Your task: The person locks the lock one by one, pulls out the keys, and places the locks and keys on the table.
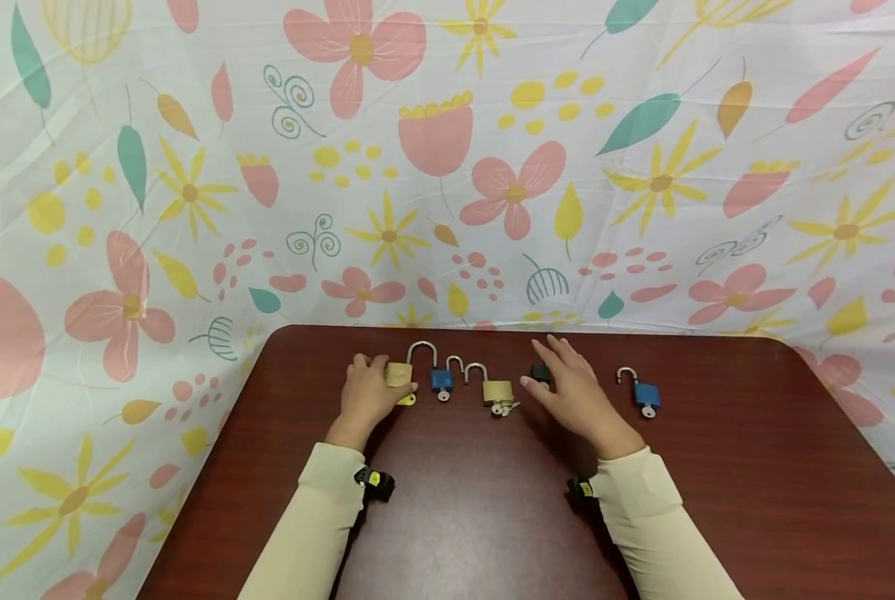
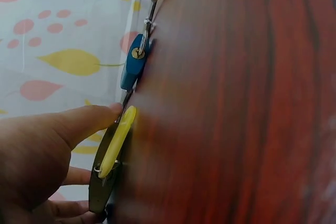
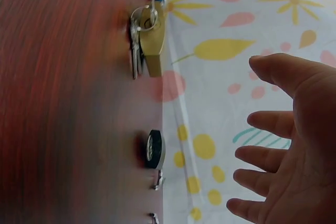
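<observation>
My left hand [image 1: 368, 392] holds a brass padlock [image 1: 398, 373] at the left end of a row, thumb at one end and fingers at the other. A yellow key [image 2: 118, 140] hangs from this padlock in the left wrist view. Beside it lies a blue padlock [image 1: 442, 381] with a key in it. My right hand [image 1: 571, 392] is spread, with nothing in its grasp. It hovers by a small black padlock [image 1: 541, 372], partly hidden by the hand in the head view; the right wrist view shows a gap between them.
Another brass padlock [image 1: 497, 392] with keys on a ring lies between the hands, its shackle raised. Right of my right hand lies a second blue padlock [image 1: 647, 395], shackle up. The brown table [image 1: 447, 517] meets a flower-patterned cloth [image 1: 447, 208] along its far edge.
</observation>
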A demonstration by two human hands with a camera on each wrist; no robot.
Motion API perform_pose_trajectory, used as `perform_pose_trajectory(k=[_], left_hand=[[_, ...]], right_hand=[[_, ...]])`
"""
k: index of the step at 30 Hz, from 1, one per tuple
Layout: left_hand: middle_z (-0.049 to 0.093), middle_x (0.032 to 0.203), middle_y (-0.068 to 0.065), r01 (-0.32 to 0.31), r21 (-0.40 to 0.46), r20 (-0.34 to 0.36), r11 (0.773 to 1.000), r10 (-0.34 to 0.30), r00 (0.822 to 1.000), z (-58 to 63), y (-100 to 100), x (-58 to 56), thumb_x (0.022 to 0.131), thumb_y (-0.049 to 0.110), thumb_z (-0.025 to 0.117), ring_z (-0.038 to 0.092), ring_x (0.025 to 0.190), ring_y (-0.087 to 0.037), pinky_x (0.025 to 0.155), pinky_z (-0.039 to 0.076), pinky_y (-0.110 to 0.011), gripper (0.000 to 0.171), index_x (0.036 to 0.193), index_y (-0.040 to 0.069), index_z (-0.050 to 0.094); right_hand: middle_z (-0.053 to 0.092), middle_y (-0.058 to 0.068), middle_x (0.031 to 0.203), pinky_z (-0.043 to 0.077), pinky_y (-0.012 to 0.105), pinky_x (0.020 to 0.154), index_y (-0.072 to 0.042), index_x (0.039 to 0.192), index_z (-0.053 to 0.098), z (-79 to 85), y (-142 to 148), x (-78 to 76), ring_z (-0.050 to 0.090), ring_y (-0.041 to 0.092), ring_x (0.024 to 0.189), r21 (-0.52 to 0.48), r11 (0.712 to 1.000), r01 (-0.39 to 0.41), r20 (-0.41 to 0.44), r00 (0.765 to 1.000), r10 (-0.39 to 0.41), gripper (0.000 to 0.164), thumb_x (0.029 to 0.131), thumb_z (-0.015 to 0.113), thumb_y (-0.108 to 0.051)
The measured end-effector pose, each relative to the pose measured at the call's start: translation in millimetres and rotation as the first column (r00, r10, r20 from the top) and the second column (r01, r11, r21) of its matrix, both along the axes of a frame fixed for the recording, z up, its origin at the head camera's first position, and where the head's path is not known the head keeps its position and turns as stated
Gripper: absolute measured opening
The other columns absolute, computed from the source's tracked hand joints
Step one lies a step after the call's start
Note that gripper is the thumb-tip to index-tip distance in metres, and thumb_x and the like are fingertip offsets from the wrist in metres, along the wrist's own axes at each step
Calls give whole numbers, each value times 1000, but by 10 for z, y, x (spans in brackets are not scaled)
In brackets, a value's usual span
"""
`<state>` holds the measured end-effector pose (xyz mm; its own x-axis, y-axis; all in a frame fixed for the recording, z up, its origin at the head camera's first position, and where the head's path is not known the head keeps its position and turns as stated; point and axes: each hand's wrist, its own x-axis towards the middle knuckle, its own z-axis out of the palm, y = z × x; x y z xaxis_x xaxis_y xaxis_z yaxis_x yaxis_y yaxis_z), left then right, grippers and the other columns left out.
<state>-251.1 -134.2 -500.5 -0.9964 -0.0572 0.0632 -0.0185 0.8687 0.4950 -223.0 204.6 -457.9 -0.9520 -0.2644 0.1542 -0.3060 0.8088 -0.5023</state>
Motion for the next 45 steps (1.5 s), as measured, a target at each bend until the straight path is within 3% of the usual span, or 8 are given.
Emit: perform_pose_trajectory(k=[6, 17, 25, 37, 45], left_hand=[[47, 125, -21, -9, 9, -10, 1000, 9, 1000, -5, 3, -4, 83, 51, 80, 49, 103, -34, 75, 49, -44, 77, 140, 6, 56], [48, 123, -22, -11, 9, -19, 1000, 11, 1000, 12, 23, -10, 83, 49, 80, 49, 104, -35, 76, 49, -44, 74, 137, 5, 57], [49, 123, -22, -31, 37, -21, 999, 32, 999, 5, 18, -4, 81, 45, 82, 50, 105, -35, 76, 50, -44, 71, 135, 4, 59], [49, 121, -21, -16, 27, -30, 1000, 17, 999, -23, 33, -14, 79, 43, 82, 47, 105, -34, 75, 50, -42, 70, 134, 5, 60], [49, 127, -23, -17, 117, -53, 993, 23, 998, 47, 27, -2, 81, 43, 79, 46, 111, -36, 79, 51, -45, 69, 136, 6, 59]], right_hand=[[26, 24, 164, 19, 69, 119, -8, 157, 34, 20, -40, 11, 16, 44, 155, -12, 1000, -27, -21, 999, 27, 70, 101, 62, -38], [31, 20, 163, 19, 75, 115, -9, 156, 38, 15, -73, 22, 21, 44, 153, 9, 1000, -28, -10, 1000, 28, 66, 101, 62, -37], [32, 21, 162, 29, 68, 116, -9, 155, 39, 10, -104, 46, 23, 44, 152, 2, 999, -50, 4, 999, 50, 64, 102, 61, -36], [38, 23, 158, 32, 67, 115, -9, 153, 42, -6, -114, 69, 28, 45, 150, 10, 999, -51, -7, 999, 51, 61, 102, 61, -35], [38, 24, 158, 33, 67, 114, -8, 152, 43, -1, -112, 67, 31, 45, 148, -2, 998, -55, -7, 998, 55, 59, 102, 61, -33]])
